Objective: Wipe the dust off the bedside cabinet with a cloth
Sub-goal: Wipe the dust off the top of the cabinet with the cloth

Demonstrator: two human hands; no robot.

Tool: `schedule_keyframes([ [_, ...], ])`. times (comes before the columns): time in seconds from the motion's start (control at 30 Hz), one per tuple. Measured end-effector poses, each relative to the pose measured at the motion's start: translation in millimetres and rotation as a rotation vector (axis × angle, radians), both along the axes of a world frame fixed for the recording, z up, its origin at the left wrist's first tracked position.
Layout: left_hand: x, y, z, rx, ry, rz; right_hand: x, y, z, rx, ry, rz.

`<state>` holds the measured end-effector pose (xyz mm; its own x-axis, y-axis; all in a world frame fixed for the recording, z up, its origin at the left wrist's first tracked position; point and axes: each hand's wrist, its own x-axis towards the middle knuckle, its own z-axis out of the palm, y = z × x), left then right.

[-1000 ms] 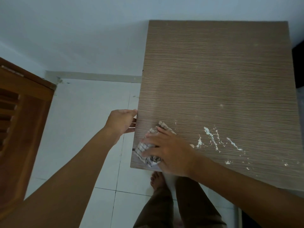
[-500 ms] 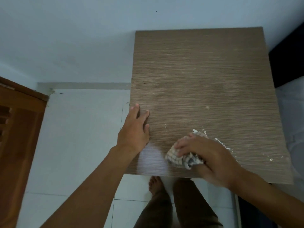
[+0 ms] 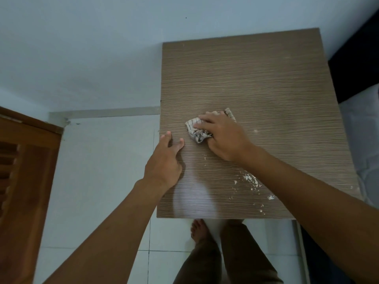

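Note:
The bedside cabinet [image 3: 266, 83] has a brown wood-grain top and stands against the pale wall. My right hand [image 3: 223, 136] presses a crumpled checked cloth [image 3: 196, 131] onto the left middle of the top, its fingers curled over the cloth. My left hand [image 3: 165, 160] rests on the cabinet's left edge, fingers extended and touching the surface. White dust specks [image 3: 249, 180] lie scattered on the near right part of the top, partly hidden by my right forearm.
A brown wooden louvred door [image 3: 22, 181] stands at the left. White floor tiles [image 3: 98, 171] lie between it and the cabinet. A bed with a white mattress [image 3: 365, 140] and dark headboard [image 3: 356, 64] borders the cabinet's right side. My legs and bare foot [image 3: 198, 230] are below the front edge.
My right hand has carried the cloth from the near edge up and away to the left middle of the top. My left hand stays at the left edge. The camera view has shifted.

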<state>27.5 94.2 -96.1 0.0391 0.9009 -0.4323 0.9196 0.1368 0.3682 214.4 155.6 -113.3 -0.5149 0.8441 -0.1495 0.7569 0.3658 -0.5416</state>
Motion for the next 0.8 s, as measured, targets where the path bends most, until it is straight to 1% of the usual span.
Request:
schedule_keyframes([
  [0.2, 2, 1, 2, -0.012, -0.007, 0.012, 29, -45, 0, 0.102, -0.006, 0.203],
  [0.33, 3, 1, 4, -0.015, 0.005, 0.015, 56, -84, -2, 0.065, 0.026, 0.248],
  [0.5, 6, -3, 3, -0.004, 0.010, 0.020, 86, -119, -10, 0.022, -0.007, 0.259],
  [0.57, 8, -4, 4, -0.014, 0.025, 0.028, 94, -128, -11, 0.021, 0.003, 0.229],
  [0.63, 13, -4, 6, -0.035, 0.053, 0.041, 97, -131, -6, 0.027, 0.070, 0.154],
  [0.73, 26, -2, 11, -0.070, 0.090, 0.036, 93, -120, 21, -0.058, 0.301, -0.092],
  [0.8, 38, -1, 14, -0.094, 0.088, -0.004, 91, -105, 43, -0.050, 0.407, -0.246],
])
